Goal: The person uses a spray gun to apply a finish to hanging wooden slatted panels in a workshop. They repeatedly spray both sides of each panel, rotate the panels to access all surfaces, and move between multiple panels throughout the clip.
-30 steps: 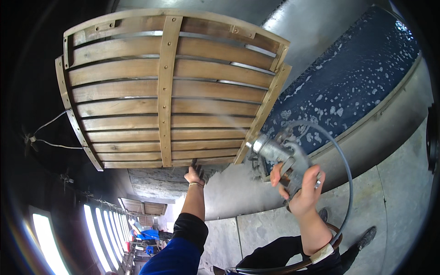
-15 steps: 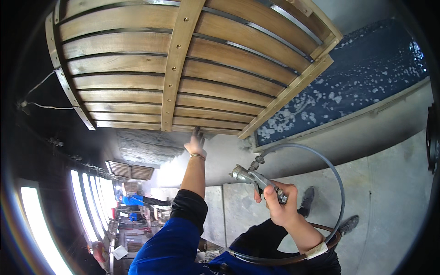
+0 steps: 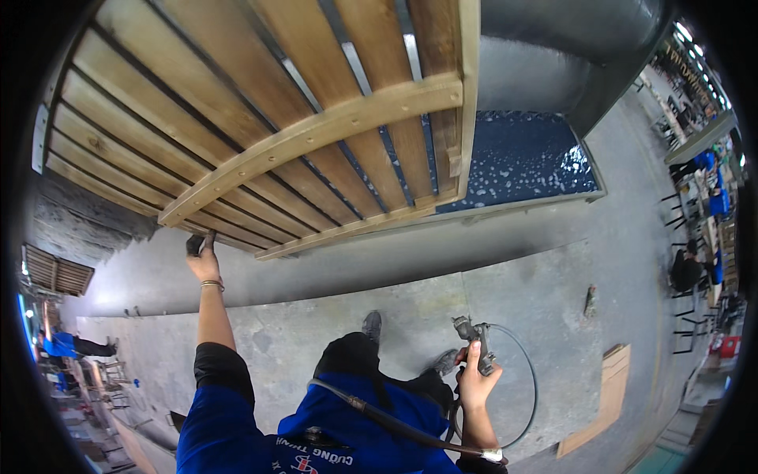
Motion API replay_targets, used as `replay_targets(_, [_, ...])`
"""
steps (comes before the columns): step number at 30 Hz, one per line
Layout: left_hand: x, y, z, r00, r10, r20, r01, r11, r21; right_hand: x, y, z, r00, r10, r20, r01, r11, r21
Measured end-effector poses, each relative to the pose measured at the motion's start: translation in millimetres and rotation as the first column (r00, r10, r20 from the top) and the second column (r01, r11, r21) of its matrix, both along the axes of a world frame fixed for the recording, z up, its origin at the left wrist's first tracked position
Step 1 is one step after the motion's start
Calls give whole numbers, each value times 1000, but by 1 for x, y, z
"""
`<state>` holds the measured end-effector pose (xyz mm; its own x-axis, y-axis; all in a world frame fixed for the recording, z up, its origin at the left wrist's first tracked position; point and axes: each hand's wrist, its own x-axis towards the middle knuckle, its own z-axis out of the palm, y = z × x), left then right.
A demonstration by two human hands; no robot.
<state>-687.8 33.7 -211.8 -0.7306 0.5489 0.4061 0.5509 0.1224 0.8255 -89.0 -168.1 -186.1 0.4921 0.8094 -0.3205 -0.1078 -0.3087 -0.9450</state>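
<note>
The person stands under a big slatted wooden frame (image 3: 260,118), arm up. The left hand (image 3: 203,257) is raised to the frame's lower edge, fingers closed on that edge near its corner; a thin band sits on the wrist. The frame hangs tilted overhead, its long slats running side by side and crossed by a curved batten (image 3: 316,138) fixed with small screws.

The right hand (image 3: 474,375) is down low by the person's hip, gripping a metal spray gun (image 3: 472,336). The fingers are wrapped round the handle, with the gun's nozzle end sticking up and away from the body. A dark hose (image 3: 525,395) loops out from the gun in a wide arc over the concrete floor (image 3: 553,300) and comes back across the blue jacket (image 3: 316,434).

Beyond the frame's far edge lies a shallow tank (image 3: 521,158) of dark water with white foam on it, bordered by a pale rim. The person's shoes (image 3: 371,324) show on the concrete below. To the right, some flat boards (image 3: 604,395) lie on the floor, well apart from the hands. At the far left another person in blue (image 3: 67,345) works among stacked things, and more figures sit at the far right.
</note>
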Motion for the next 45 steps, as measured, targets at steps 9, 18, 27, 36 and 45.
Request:
replay_targets(9, [-50, 4, 44, 989, -117, 95, 116, 993, 21, -46, 31, 17, 982, 49, 184, -51, 999, 4])
replay_targets(18, [-58, -5, 47, 996, -59, 60, 60, 998, -12, -92, 66, -9, 971, 205, 122, -210, 977, 24])
replay_targets(27, [-57, -23, 47, 986, 152, -71, -155, 987, -51, -214, 112, -55, 792, 599, -115, -554, 785, 277])
replay_targets(36, [-37, -25, 68, 930, 349, -117, -363, 923, -131, -247, 116, -22, 578, 811, -90, -779, 582, 234])
replay_targets(45, [-45, -30, 55, 895, 415, -164, -438, 888, -141, -119, 156, 5, 889, 372, 265, -394, 918, 32])
